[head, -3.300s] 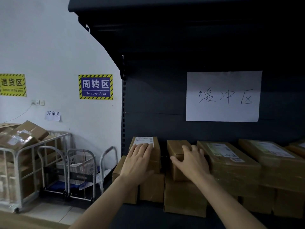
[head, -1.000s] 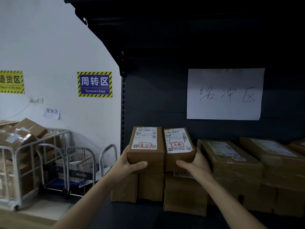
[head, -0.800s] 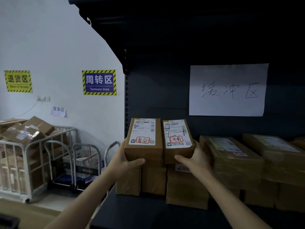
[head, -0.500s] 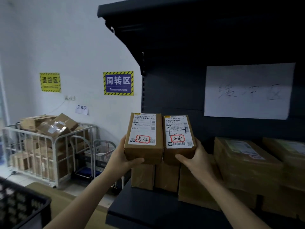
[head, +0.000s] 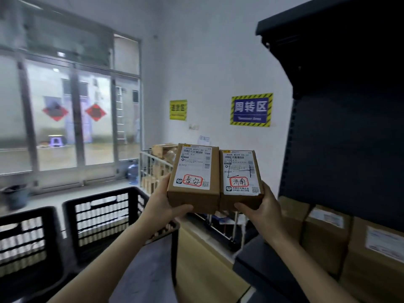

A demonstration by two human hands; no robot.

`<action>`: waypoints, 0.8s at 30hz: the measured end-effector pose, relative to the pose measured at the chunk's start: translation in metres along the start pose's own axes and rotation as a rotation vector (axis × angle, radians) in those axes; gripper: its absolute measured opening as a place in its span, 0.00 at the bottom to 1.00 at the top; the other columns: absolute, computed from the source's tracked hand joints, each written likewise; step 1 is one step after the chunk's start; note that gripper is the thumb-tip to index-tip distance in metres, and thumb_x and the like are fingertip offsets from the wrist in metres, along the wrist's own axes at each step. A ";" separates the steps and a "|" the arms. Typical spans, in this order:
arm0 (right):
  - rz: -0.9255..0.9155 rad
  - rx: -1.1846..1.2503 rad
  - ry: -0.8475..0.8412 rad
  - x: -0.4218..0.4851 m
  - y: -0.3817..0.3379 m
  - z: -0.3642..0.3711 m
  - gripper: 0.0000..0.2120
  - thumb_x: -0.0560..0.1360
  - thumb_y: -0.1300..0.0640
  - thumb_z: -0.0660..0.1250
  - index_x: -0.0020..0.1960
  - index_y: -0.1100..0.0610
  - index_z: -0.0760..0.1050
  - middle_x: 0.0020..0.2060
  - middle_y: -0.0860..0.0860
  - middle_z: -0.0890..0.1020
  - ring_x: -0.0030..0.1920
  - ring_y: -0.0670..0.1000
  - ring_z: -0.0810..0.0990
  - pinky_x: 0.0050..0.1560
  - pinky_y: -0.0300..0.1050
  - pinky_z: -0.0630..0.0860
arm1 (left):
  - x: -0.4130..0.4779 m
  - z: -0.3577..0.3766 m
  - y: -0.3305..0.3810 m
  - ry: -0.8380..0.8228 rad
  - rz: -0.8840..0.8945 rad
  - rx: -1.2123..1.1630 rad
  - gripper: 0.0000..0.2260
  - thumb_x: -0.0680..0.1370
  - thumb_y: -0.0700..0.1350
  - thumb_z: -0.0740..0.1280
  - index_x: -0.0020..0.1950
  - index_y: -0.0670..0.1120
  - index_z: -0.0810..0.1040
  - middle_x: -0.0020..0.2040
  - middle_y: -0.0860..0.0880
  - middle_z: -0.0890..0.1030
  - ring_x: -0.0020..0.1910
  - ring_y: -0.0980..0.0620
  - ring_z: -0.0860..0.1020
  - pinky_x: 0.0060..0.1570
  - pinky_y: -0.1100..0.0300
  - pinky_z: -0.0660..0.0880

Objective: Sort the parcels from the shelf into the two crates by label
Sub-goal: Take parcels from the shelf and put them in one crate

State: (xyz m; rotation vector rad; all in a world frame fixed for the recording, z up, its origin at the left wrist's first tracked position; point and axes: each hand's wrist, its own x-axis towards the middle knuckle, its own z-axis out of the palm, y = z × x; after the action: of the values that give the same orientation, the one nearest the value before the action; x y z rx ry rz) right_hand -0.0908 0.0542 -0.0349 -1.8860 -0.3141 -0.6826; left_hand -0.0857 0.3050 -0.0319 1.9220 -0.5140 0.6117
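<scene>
Left hand clamps under the 泰安 parcel, right hand under the 济南 parcel, boxes touching between them. Black crates lie low, left of the left hand: match each label, then release one parcel per crate

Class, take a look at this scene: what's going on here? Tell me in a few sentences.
A person holds two small cardboard parcels side by side, labels towards the camera. The left hand grips the left parcel, hand-marked 泰安 in red. The right hand grips the right parcel, marked 济南. Two black crates stand low on the left, and neither parcel is in one yet. At right, other boxes sit on the dark shelf.
</scene>
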 end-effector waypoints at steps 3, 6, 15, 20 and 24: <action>-0.029 0.032 -0.044 0.003 -0.011 0.039 0.31 0.64 0.63 0.77 0.58 0.44 0.66 0.53 0.44 0.78 0.54 0.45 0.76 0.52 0.34 0.75 | -0.012 -0.040 -0.013 0.041 -0.045 0.057 0.38 0.61 0.44 0.79 0.65 0.55 0.63 0.56 0.56 0.77 0.53 0.68 0.74 0.47 0.78 0.69; -0.045 0.084 -0.109 0.003 -0.028 0.081 0.32 0.64 0.64 0.77 0.59 0.45 0.66 0.50 0.39 0.76 0.52 0.42 0.77 0.50 0.43 0.79 | -0.025 -0.081 -0.023 0.095 -0.055 0.096 0.37 0.60 0.46 0.77 0.64 0.53 0.64 0.55 0.62 0.75 0.50 0.77 0.72 0.45 0.82 0.67; -0.073 0.130 -0.210 -0.002 -0.067 0.209 0.35 0.64 0.60 0.78 0.66 0.51 0.66 0.56 0.49 0.77 0.57 0.47 0.76 0.56 0.41 0.73 | -0.055 -0.200 -0.066 0.147 -0.146 0.162 0.36 0.61 0.47 0.79 0.64 0.57 0.64 0.58 0.57 0.76 0.57 0.64 0.75 0.56 0.65 0.74; -0.090 0.169 -0.282 -0.007 -0.086 0.273 0.34 0.64 0.61 0.77 0.64 0.50 0.66 0.55 0.49 0.78 0.55 0.47 0.76 0.53 0.36 0.71 | -0.074 -0.255 -0.091 0.186 -0.183 0.160 0.36 0.58 0.53 0.75 0.63 0.61 0.64 0.59 0.58 0.77 0.59 0.63 0.75 0.56 0.66 0.73; -0.072 0.225 -0.378 -0.011 -0.095 0.314 0.34 0.64 0.58 0.78 0.64 0.48 0.66 0.55 0.47 0.76 0.56 0.47 0.76 0.51 0.34 0.71 | -0.090 -0.287 -0.102 0.134 -0.230 0.091 0.39 0.62 0.48 0.76 0.68 0.60 0.61 0.61 0.57 0.76 0.59 0.65 0.75 0.54 0.72 0.73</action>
State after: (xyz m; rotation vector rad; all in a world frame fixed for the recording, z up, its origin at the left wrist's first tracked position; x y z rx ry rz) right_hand -0.0500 0.3796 -0.0572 -1.7844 -0.6747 -0.3174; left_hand -0.1493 0.6158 -0.0558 1.9743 -0.1796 0.6174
